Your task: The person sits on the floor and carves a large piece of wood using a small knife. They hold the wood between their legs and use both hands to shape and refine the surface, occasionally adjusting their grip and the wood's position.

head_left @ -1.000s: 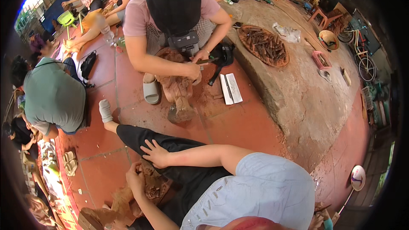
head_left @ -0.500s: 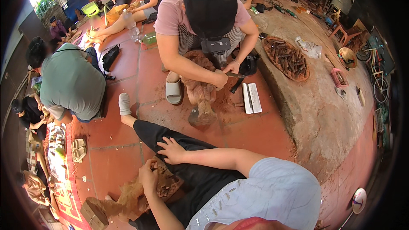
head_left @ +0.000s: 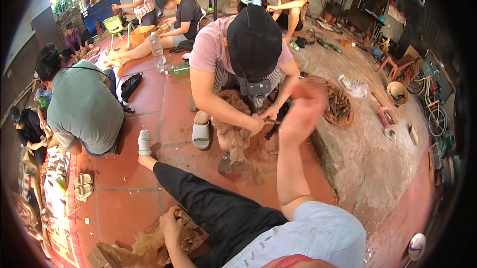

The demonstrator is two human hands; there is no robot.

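My left hand [head_left: 172, 222] has its fingers curled onto the upper edge of a reddish-brown carved wood piece [head_left: 194, 235], which lies against my leg at the lower left. A pale, squared wooden end [head_left: 102, 255] extends from it toward the lower left. My right hand [head_left: 302, 111] is raised in front of me, to the right of a co-worker's hands. Motion smears its fingers, so I cannot see whether it holds anything. Across from me, the co-worker in a pink shirt [head_left: 211, 44] bends over another wood carving [head_left: 233, 136], both hands at its right side.
A grey slipper [head_left: 201, 135] stands beside the co-worker's carving. Beige sandals [head_left: 83, 187] lie at left. A round tray of brown wood pieces [head_left: 343, 114] sits on the raised concrete [head_left: 367, 153], partly behind my right hand. Several people sit further back and along the left.
My right hand has lifted off my black-trousered leg and swung up and right, now covering the white block on the floor. My left hand stays on the carving. The view has tilted upward slightly.
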